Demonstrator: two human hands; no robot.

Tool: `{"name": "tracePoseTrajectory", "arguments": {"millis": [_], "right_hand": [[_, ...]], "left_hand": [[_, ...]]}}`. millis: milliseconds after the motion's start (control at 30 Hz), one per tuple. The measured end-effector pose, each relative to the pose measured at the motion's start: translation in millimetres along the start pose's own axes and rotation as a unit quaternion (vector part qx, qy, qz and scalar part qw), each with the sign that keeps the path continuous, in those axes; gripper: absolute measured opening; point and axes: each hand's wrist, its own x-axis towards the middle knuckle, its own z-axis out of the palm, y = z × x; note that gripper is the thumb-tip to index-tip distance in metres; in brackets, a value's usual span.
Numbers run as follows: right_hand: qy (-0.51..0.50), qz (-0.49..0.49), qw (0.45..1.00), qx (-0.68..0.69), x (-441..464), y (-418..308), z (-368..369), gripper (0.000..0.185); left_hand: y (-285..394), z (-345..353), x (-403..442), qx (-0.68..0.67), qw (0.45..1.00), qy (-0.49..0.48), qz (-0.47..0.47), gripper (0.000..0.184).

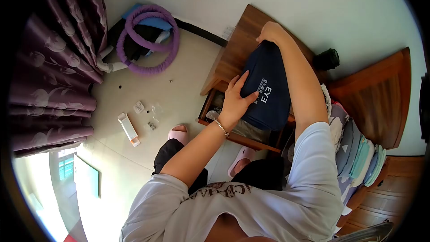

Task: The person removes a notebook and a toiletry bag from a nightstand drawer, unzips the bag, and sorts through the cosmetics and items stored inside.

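Note:
A dark navy bag [273,85] with white lettering lies tilted over a wooden nightstand [239,47] and its pulled-out drawer [251,142]. My right hand [271,33] grips the bag's far end, fingers curled around its edge. Against the bag's left side rests my left hand [237,98], with a bracelet at the wrist and the fingers spread over the fabric. Inside the drawer, partly hidden under the bag, are a greyish item and other things too covered to make out.
Purple hoops [172,54] lean in the corner by the curtain [53,76]. A small open box [128,129] and small scraps lie on the floor. At the right are a black cylinder [327,59], a wooden headboard [380,98] and folded cloths [358,157].

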Motion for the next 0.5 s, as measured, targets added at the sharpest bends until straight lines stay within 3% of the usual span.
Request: {"name": "tracePoseTrajectory", "arguments": {"millis": [233, 300, 433, 500], "right_hand": [[0.075, 0.105, 0.988, 0.079, 2, 31, 19, 0.035], [0.191, 0.117, 0.969, 0.102, -7, 46, 31, 0.033], [0.182, 0.160, 0.959, 0.145, -33, 77, 35, 0.032], [0.138, 0.269, 0.908, 0.291, -51, 97, 38, 0.030]], "left_hand": [[-2, 4, -1, -0.040, 0.999, 0.013, 0.006, 0.059], [-1, 2, 0, -0.052, 0.999, 0.013, 0.005, 0.056], [-1, 5, 2, -0.036, 0.998, 0.043, 0.010, 0.048], [-5, 7, 4, -0.031, 0.998, 0.055, 0.012, 0.046]]}}
